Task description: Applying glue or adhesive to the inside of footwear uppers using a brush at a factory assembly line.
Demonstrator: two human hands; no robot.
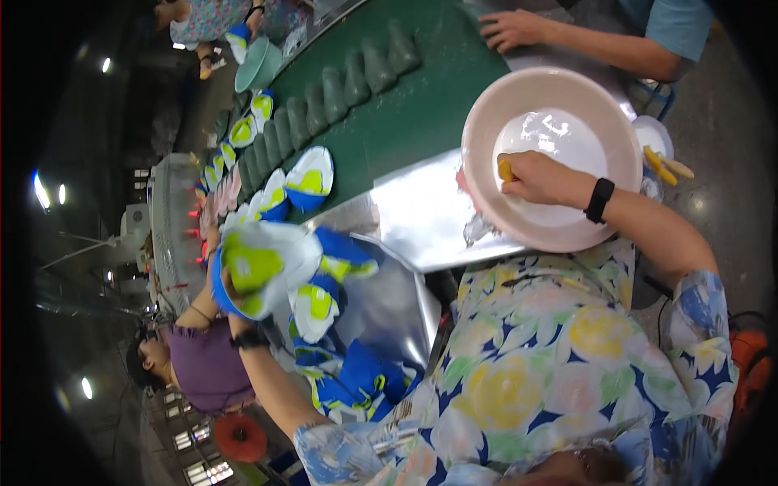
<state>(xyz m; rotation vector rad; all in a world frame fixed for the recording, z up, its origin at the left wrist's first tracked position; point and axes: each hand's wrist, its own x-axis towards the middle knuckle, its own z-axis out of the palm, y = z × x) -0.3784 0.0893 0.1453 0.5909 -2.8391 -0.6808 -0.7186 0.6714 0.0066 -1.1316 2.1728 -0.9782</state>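
The right hand gripped a small yellow brush inside a pink basin, while the left hand grasped a blue, white and lime shoe upper. More uppers sat piled below, seemingly still waiting, and others already lay on the green conveyor.

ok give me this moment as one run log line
left hand: holds blue, white and lime shoe upper | right hand: grips yellow brush in pink basin | belt: more uppers
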